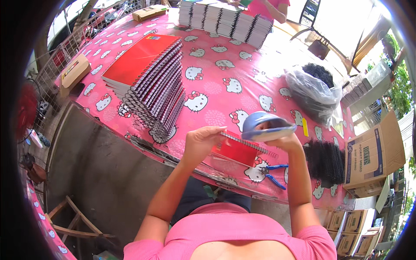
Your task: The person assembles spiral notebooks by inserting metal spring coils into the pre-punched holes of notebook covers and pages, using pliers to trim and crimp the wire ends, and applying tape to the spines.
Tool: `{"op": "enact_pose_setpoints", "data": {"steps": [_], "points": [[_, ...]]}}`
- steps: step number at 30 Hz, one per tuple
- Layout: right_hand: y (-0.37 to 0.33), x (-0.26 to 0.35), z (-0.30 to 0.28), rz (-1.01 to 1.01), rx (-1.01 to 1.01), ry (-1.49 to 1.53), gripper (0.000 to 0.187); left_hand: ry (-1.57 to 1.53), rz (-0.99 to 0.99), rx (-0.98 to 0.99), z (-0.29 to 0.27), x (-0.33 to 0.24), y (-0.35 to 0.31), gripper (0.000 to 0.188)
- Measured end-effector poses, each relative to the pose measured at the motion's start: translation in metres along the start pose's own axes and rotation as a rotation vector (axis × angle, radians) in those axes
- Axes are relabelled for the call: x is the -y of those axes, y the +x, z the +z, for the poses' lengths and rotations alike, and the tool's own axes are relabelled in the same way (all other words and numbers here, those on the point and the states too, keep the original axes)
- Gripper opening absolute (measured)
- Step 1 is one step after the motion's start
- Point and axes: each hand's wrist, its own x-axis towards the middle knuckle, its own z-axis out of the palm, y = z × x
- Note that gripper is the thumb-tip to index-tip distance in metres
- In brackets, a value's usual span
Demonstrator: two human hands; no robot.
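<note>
A red notebook (236, 150) lies near the table's front edge, a spiral coil (269, 153) along its upper side and jutting out past its right end. My left hand (201, 141) pinches the notebook's upper left corner, thumb and fingers pressed together. In my right hand (284, 141) is a blue, rounded, curved object (265, 122) with a pale lower edge, just above the coil; motion blurs it, and it hides most of my fingers. A blue-handled hand tool (276, 182), like pliers or cutters, lies right of the notebook.
Red spiral notebooks (143, 56) form a tall stack at left. Black coils (326, 162) lie at right beside an open cardboard box (372, 151). Behind them sits a plastic bag (314, 93) of dark coils. White-paged stacks (223, 21) stand at the far edge, near another person (277, 11).
</note>
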Motion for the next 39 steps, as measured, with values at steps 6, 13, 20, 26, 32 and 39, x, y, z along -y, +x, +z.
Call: {"op": "enact_pose_setpoints", "data": {"steps": [6, 13, 20, 26, 32, 39], "points": [[-0.008, -0.034, -0.041, 0.401, -0.500, -1.183, 0.055, -0.101, 0.020, 0.012, 0.002, 0.008, 0.007, 0.022], [-0.095, -0.024, -0.011, -0.049, -0.333, -0.921, 0.060, 0.368, 0.528, -0.062, 0.022, -0.054, 0.010, 0.019], [-0.128, -0.012, 0.064, 0.116, -0.394, -0.696, 0.049, 0.331, 0.269, -0.186, 0.042, -0.012, -0.008, 0.019], [-0.065, 0.029, 0.088, -0.277, -0.456, -0.692, 0.038, 0.513, 0.512, -0.147, 0.038, -0.013, -0.005, 0.017], [-0.047, 0.034, 0.097, 0.057, -0.209, -0.149, 0.037, 0.467, 0.483, -0.188, 0.029, -0.020, -0.009, 0.016], [-0.064, 0.028, 0.091, 0.253, -0.158, 0.470, 0.029, 0.665, 0.664, 0.050, 0.018, -0.095, -0.003, 0.020]]}}
